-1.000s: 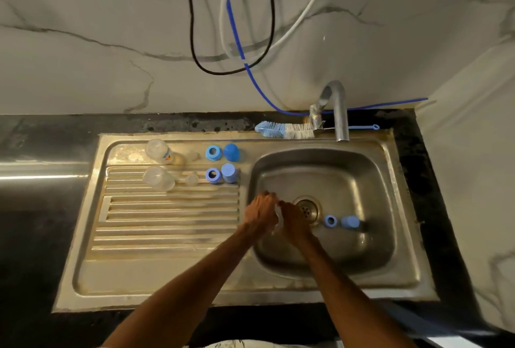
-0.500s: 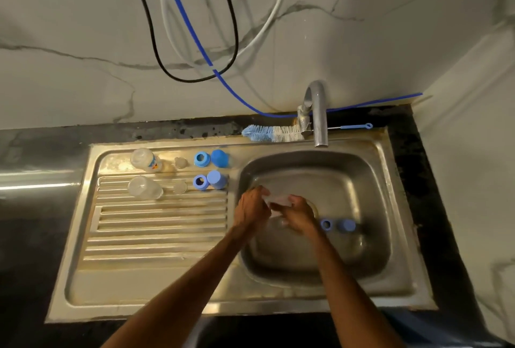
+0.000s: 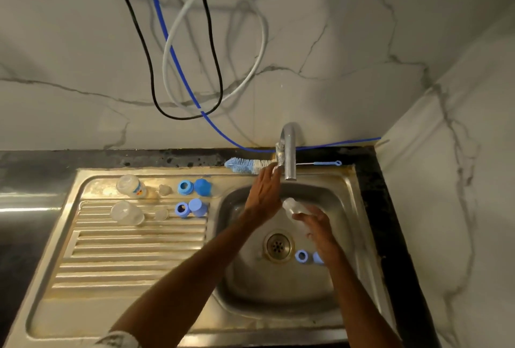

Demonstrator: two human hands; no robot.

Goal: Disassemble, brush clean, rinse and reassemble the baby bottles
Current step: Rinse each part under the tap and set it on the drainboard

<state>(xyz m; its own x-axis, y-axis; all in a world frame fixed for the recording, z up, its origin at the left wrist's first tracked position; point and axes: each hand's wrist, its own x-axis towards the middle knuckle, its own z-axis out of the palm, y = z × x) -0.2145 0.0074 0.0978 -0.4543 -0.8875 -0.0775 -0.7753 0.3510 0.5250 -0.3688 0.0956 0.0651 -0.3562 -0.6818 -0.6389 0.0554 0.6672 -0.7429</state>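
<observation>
Nearest, bare steel floor shows across the near half of the sink basin (image 3: 278, 292). A blue collar ring (image 3: 301, 256) and a blue cap (image 3: 317, 258) lie beside the drain (image 3: 278, 246), the cap partly behind the right wrist. The right hand (image 3: 317, 229) curls its fingers round a clear baby bottle (image 3: 292, 206), tilted below the tap (image 3: 289, 152). The left hand (image 3: 264, 194) reaches with straight fingers (image 3: 269, 176) to the tap's base. Behind it, a bottle brush (image 3: 245, 166) lies along the rim.
</observation>
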